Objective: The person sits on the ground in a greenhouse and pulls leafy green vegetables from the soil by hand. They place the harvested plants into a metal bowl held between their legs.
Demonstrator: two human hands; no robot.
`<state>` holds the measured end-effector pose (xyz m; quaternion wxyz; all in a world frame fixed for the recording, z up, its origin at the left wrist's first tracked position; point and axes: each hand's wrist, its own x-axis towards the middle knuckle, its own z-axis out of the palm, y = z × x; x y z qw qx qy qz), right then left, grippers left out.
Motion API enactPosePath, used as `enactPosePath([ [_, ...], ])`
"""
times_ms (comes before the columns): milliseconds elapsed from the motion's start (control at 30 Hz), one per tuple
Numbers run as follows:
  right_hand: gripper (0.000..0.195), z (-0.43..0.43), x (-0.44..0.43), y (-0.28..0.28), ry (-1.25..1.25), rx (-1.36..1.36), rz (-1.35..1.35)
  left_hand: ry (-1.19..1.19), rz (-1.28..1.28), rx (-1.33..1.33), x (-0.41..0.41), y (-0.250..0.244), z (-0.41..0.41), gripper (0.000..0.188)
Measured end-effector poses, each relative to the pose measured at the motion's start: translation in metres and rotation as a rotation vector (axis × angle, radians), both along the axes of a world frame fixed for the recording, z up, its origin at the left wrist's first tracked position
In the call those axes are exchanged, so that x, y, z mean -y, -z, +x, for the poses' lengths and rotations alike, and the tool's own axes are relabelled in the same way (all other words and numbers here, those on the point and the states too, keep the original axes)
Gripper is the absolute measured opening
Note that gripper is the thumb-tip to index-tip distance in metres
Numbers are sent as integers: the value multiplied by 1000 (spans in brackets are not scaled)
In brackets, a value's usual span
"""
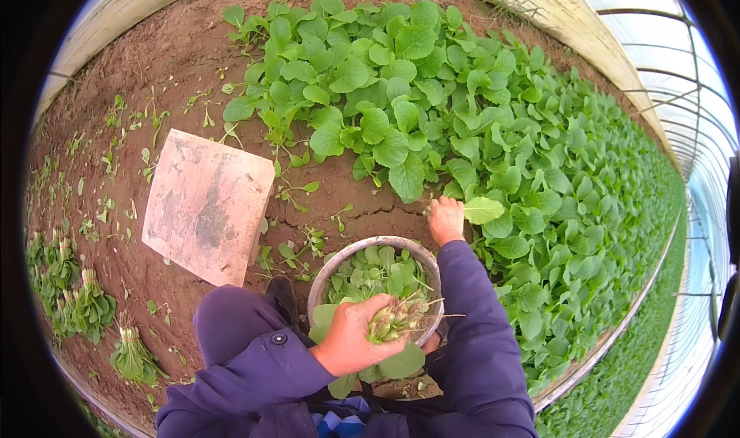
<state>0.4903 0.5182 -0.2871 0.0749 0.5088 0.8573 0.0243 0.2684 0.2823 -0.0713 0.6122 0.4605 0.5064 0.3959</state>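
Over a round bucket (432, 263) of loose green leaves (370, 270), my left hand (355, 337) grips a bunch of leafy greens (388, 324), its pale stem bases and thin roots pointing right. Leaves of that bunch hang below and beside the hand. Farther out, at the near edge of the bed of leafy plants (399, 120), my right hand (447, 219) is closed on a leafy green plant (483, 210). One leaf sticks out to the right of the fist and some roots show at its left. The fingertips of the right hand are partly hidden.
A worn board-topped block (205, 206) stands on the brown soil (358, 198) at the left. Several tied bundles of greens (134, 357) lie at the lower left. Small plants are scattered over the soil. A pale plastic sheet wall (584, 27) and metal hoops (696, 85) run along the greenhouse.
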Motion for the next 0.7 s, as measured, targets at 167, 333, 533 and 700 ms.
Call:
enactPosePath([
  [167, 22, -31, 43, -89, 6, -512, 34, -221, 194, -25, 9, 23, 8, 35],
  [333, 24, -43, 112, -165, 222, -1410, -450, -359, 342, -165, -1, 19, 4, 36],
  [533, 30, -65, 177, -220, 158, -1623, -451, -217, 640, -600, 5, 7, -14, 33],
  [700, 31, -84, 209, -222, 255, -1858, -555, -37, 725, -511, 8, 16, -24, 38],
])
